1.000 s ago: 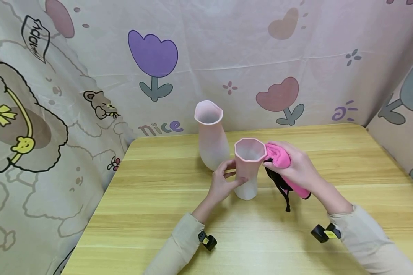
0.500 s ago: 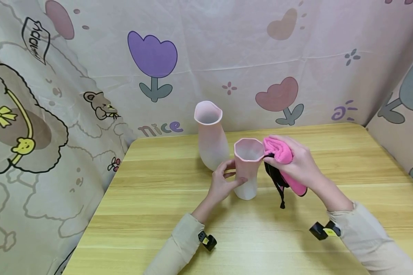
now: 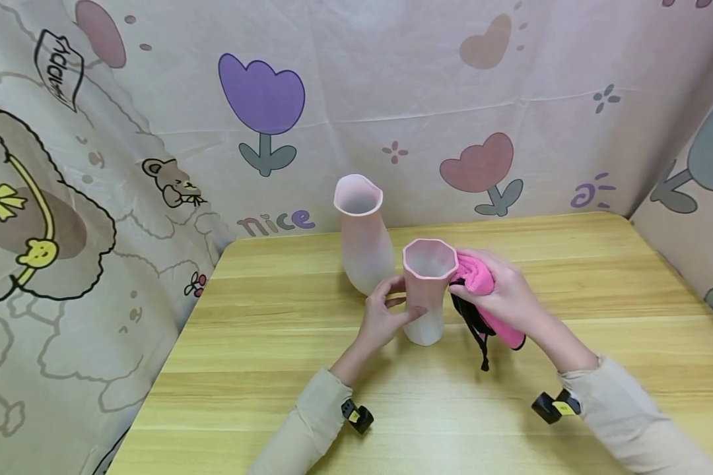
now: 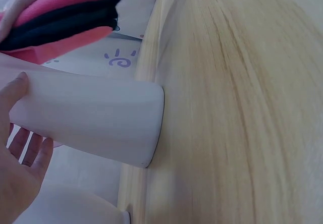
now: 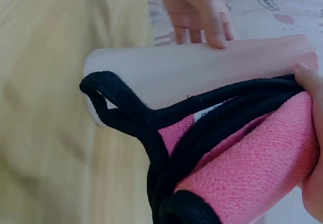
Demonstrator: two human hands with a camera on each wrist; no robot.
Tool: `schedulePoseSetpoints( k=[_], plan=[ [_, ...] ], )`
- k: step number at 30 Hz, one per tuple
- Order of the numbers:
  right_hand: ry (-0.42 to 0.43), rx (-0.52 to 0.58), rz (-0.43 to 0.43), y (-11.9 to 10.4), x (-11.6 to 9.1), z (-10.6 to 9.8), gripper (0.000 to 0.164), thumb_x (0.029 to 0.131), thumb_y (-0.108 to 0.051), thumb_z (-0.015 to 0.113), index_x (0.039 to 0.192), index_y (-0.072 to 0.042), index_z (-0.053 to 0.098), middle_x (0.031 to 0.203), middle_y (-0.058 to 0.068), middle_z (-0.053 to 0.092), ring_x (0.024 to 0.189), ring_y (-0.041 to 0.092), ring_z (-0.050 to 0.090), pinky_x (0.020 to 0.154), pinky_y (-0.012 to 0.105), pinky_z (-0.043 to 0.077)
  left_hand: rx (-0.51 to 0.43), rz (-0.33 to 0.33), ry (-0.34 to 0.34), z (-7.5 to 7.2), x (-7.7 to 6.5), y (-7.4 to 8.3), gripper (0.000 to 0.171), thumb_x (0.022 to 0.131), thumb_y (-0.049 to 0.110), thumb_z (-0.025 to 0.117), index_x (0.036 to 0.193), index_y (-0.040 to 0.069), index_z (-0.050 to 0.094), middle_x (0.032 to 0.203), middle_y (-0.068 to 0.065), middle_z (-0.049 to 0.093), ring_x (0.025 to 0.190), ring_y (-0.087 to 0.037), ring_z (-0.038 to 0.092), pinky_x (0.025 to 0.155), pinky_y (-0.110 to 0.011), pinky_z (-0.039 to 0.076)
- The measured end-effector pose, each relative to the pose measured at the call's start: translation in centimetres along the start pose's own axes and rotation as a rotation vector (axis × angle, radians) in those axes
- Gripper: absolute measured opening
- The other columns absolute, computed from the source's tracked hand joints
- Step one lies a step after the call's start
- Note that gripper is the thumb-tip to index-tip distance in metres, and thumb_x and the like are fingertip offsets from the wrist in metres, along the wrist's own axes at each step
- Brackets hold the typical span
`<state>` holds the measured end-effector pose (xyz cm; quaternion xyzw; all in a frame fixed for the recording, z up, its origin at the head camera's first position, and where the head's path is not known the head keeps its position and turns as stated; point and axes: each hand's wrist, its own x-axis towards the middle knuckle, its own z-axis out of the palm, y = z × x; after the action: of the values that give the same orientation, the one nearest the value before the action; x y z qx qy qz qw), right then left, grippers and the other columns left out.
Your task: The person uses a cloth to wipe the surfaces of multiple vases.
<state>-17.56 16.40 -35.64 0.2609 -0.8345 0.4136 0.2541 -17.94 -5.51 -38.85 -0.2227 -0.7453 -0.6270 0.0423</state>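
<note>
A pink-to-white vase [image 3: 426, 300] with a faceted rim stands upright on the wooden table. My left hand [image 3: 386, 315] grips its left side, thumb in front and fingers behind, as the left wrist view also shows. In my right hand [image 3: 508, 290] is a folded pink cloth [image 3: 476, 274] with black edging and a hanging black loop [image 5: 113, 98]. The cloth lies against the right side of the vase, just below the rim. The right wrist view shows the bunched towelling cloth [image 5: 257, 158] in front of the vase [image 5: 166, 67].
A second, taller vase [image 3: 365, 247] with a wavy rim stands close behind and to the left. The table [image 3: 261, 343] meets a printed curtain [image 3: 356, 86] at the back, and another printed curtain hangs along the left side.
My right hand and the cloth rise slightly along the vase's rim, then come back down and a little left. The left hand and both vases stay in place.
</note>
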Motion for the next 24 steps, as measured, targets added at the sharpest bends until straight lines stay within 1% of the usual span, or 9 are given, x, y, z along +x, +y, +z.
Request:
schedulePoseSetpoints(
  k=[3, 7, 9, 11, 13, 15, 20, 24],
  plan=[
    [-0.036, -0.006, 0.033, 0.5, -0.7, 0.9, 0.056, 0.065, -0.006, 0.080, 0.116, -0.004, 0.058, 0.106, 0.007, 0.062, 0.093, 0.013, 0.057, 0.079, 0.013, 0.046, -0.003, 0.002, 0.002, 0.0, 0.0, -0.1, 0.052, 0.071, 0.001, 0.075, 0.117, -0.006, 0.051, 0.114, -0.019, 0.055, 0.105, -0.030, 0.054, 0.087, -0.035, 0.049],
    [-0.102, -0.023, 0.068, 1.0, -1.6, 1.8, 0.054, 0.068, -0.011, 0.079, 0.116, -0.003, 0.056, 0.106, 0.009, 0.062, 0.092, 0.019, 0.060, 0.075, 0.027, 0.053, -0.003, -0.005, -0.003, -0.1, 0.0, -0.1, 0.052, 0.071, 0.001, 0.075, 0.118, -0.005, 0.051, 0.114, -0.019, 0.055, 0.106, -0.030, 0.053, 0.088, -0.036, 0.049],
    [-0.139, -0.029, 0.082, 1.2, -2.0, 2.1, 0.054, 0.069, -0.014, 0.078, 0.117, -0.004, 0.055, 0.107, 0.010, 0.062, 0.093, 0.021, 0.060, 0.074, 0.034, 0.053, -0.001, -0.011, -0.007, -0.1, 0.0, -0.1, 0.052, 0.072, 0.002, 0.074, 0.118, -0.005, 0.051, 0.115, -0.019, 0.055, 0.106, -0.030, 0.053, 0.088, -0.037, 0.049],
    [-0.175, -0.026, 0.090, 1.5, -2.2, 2.3, 0.055, 0.071, -0.016, 0.078, 0.119, -0.004, 0.054, 0.108, 0.012, 0.061, 0.094, 0.024, 0.059, 0.074, 0.039, 0.053, -0.001, -0.016, -0.009, -0.1, 0.0, 0.0, 0.052, 0.072, 0.002, 0.074, 0.118, -0.005, 0.050, 0.115, -0.019, 0.054, 0.106, -0.030, 0.053, 0.089, -0.038, 0.048],
    [-0.210, -0.019, 0.099, 1.6, -2.4, 2.5, 0.055, 0.071, -0.017, 0.077, 0.119, -0.004, 0.053, 0.108, 0.012, 0.061, 0.094, 0.024, 0.059, 0.075, 0.040, 0.053, -0.002, -0.019, -0.008, -0.1, 0.0, 0.0, 0.052, 0.072, 0.002, 0.074, 0.118, -0.005, 0.050, 0.115, -0.019, 0.054, 0.106, -0.029, 0.053, 0.089, -0.039, 0.048],
    [-0.248, -0.031, 0.109, 1.9, -2.5, 2.7, 0.054, 0.072, -0.019, 0.077, 0.118, -0.004, 0.054, 0.106, 0.011, 0.061, 0.092, 0.022, 0.059, 0.074, 0.038, 0.052, -0.003, -0.021, -0.007, -0.1, 0.0, 0.0, 0.053, 0.071, 0.001, 0.075, 0.118, -0.005, 0.050, 0.115, -0.019, 0.055, 0.106, -0.029, 0.053, 0.089, -0.038, 0.048],
    [-0.351, -0.112, 0.123, 2.5, -2.9, 3.2, 0.048, 0.071, -0.024, 0.077, 0.112, -0.007, 0.058, 0.097, 0.004, 0.063, 0.083, 0.014, 0.058, 0.070, 0.031, 0.051, -0.003, -0.026, -0.003, -0.1, 0.0, 0.1, 0.052, 0.071, 0.002, 0.075, 0.117, -0.005, 0.051, 0.114, -0.019, 0.055, 0.106, -0.029, 0.053, 0.089, -0.037, 0.048],
    [-0.409, -0.157, 0.121, 2.9, -3.2, 3.7, 0.043, 0.070, -0.025, 0.076, 0.106, -0.008, 0.060, 0.091, -0.001, 0.062, 0.078, 0.011, 0.056, 0.068, 0.029, 0.050, -0.002, -0.029, -0.006, -0.1, 0.0, 0.2, 0.052, 0.071, 0.002, 0.075, 0.117, -0.005, 0.051, 0.115, -0.018, 0.055, 0.106, -0.029, 0.053, 0.089, -0.036, 0.048]
  ],
)
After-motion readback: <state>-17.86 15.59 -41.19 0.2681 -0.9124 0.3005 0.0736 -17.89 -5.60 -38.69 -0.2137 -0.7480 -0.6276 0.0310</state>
